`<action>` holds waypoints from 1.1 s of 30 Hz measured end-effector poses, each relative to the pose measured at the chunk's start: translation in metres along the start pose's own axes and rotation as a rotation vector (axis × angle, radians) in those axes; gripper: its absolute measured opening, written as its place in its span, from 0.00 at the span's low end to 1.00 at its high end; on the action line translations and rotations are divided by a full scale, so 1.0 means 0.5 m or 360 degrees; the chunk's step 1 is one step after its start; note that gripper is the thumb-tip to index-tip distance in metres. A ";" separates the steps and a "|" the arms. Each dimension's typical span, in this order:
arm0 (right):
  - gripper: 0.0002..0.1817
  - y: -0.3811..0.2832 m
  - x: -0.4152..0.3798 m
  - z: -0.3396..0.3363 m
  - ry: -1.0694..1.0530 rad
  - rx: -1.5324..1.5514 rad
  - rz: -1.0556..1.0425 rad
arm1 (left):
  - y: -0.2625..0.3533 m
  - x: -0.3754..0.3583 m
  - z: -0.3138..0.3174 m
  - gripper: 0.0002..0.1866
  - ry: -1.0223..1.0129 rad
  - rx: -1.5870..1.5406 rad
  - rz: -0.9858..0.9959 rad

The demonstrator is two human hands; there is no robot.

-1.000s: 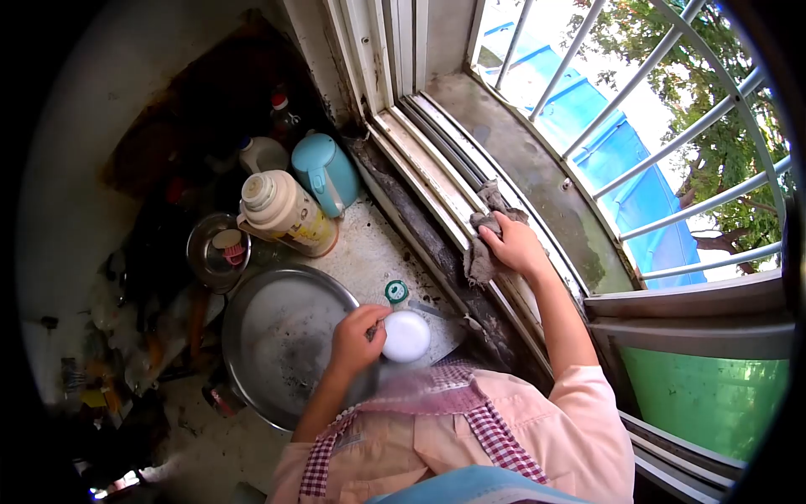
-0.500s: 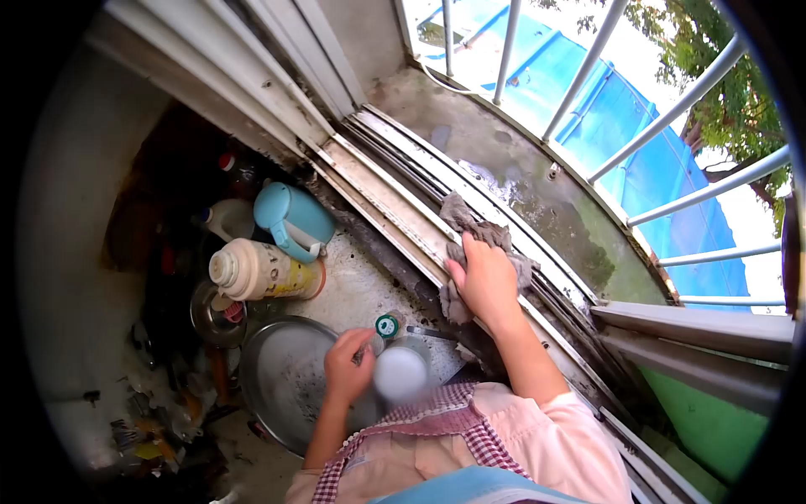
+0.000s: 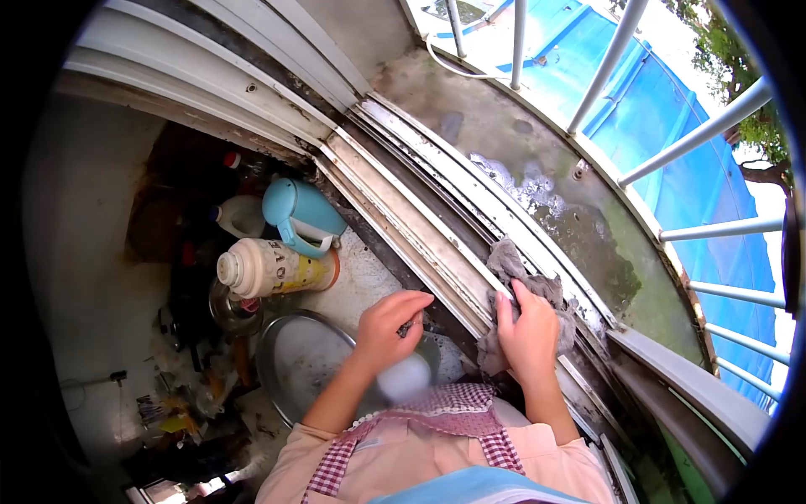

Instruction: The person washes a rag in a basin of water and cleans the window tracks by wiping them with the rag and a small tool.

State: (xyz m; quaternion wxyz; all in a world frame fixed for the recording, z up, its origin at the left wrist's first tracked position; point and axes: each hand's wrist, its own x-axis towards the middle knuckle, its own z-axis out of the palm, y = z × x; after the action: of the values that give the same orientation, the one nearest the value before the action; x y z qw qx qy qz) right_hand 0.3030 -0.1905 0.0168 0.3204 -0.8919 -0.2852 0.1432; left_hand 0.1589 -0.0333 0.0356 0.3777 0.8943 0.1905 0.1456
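Note:
My right hand [image 3: 531, 336] is closed on a crumpled grey-brown rag [image 3: 547, 290], which lies pressed against the window track [image 3: 437, 244]. The rag's folds show beyond the fingers and along both sides of the hand. My left hand [image 3: 388, 332] hangs over the counter, close to the track's inner edge, with its fingers curled together. A small dark patch shows between those fingers, too small to name. Below the left hand, a pale round thing [image 3: 405, 376] is partly covered by my apron [image 3: 445, 403].
A blue kettle [image 3: 302, 214], a cream flask [image 3: 273, 267] and a wide metal basin [image 3: 302, 357] stand on the left. Past the track lie a wet concrete ledge [image 3: 579, 244] with suds and white metal bars [image 3: 646, 151].
My right hand and the rag have slid along the track toward my body. The left hand has moved up and right toward the track, covering the green-capped jar. The view has shifted slightly.

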 end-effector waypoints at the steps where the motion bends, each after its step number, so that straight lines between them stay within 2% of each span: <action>1: 0.20 -0.001 0.007 0.004 0.0004 0.0030 0.0092 | 0.003 0.000 -0.001 0.16 0.0031 0.0011 0.0015; 4: 0.18 0.007 0.033 0.015 0.0040 0.0051 0.0110 | 0.008 -0.009 -0.008 0.15 0.0100 0.0003 0.0045; 6: 0.16 -0.024 0.049 -0.003 0.0066 -0.0250 0.0161 | 0.006 -0.020 -0.014 0.15 0.0130 -0.0047 0.0048; 10: 0.12 -0.011 0.084 0.008 0.0044 -0.0517 -0.0208 | 0.000 -0.042 -0.031 0.15 0.0213 -0.0040 0.0096; 11: 0.07 -0.015 0.095 0.005 0.0221 -0.0322 -0.0387 | 0.001 -0.050 -0.038 0.14 0.0223 -0.0057 0.0084; 12: 0.04 -0.028 0.103 -0.004 0.0333 -0.0060 -0.0405 | -0.003 -0.055 -0.046 0.14 0.0279 -0.0039 0.0089; 14: 0.04 -0.088 0.126 -0.017 0.0487 -0.0011 -0.0520 | -0.016 -0.085 -0.063 0.14 0.0362 -0.0003 0.0029; 16: 0.04 -0.179 0.188 -0.017 0.0539 0.0328 -0.0816 | -0.026 -0.129 -0.100 0.13 0.0481 -0.0004 -0.0192; 19: 0.07 -0.272 0.250 0.002 0.0849 0.0409 -0.1147 | -0.051 -0.178 -0.134 0.13 0.0587 0.0034 -0.0279; 20: 0.11 -0.310 0.243 -0.008 0.0751 0.0358 -0.0989 | -0.062 -0.200 -0.138 0.13 0.0620 0.0060 -0.0278; 22: 0.12 -0.331 0.244 -0.024 0.0538 0.0377 -0.1128 | -0.073 -0.231 -0.146 0.13 0.0668 0.0107 -0.0274; 24: 0.17 -0.275 0.277 0.003 0.0845 -0.0188 -0.1344 | -0.073 -0.258 -0.149 0.13 0.0696 0.0128 -0.0272; 25: 0.21 -0.259 0.228 0.003 0.0831 -0.0102 -0.1320 | -0.070 -0.272 -0.149 0.13 0.0683 0.0074 -0.0355; 26: 0.22 -0.227 0.194 0.011 0.0670 -0.0125 -0.1244 | -0.073 -0.285 -0.149 0.13 0.0680 0.0067 -0.0333; 28: 0.28 -0.180 0.089 0.029 0.0278 -0.0364 -0.0926 | -0.084 -0.308 -0.145 0.13 0.0676 0.0061 -0.0281; 29: 0.29 -0.128 0.062 0.057 0.0200 -0.0456 -0.0876 | -0.086 -0.320 -0.145 0.13 0.0656 0.0043 -0.0272; 30: 0.26 -0.079 0.040 0.073 0.0103 -0.0501 -0.0846 | -0.089 -0.330 -0.145 0.13 0.0643 0.0030 -0.0259; 32: 0.09 0.017 0.025 0.080 0.0157 -0.0218 -0.0905 | -0.085 -0.348 -0.154 0.13 0.0627 0.0015 -0.0258; 33: 0.07 0.010 -0.001 0.048 0.0043 -0.0222 -0.0691 | -0.081 -0.355 -0.160 0.13 0.0629 0.0012 -0.0271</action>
State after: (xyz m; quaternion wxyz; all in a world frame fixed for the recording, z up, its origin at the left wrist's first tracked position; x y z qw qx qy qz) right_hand 0.2942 -0.1824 -0.0046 0.2851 -0.8314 -0.4753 0.0388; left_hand -0.0398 -0.0378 0.0389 0.3405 0.8305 0.3363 0.2851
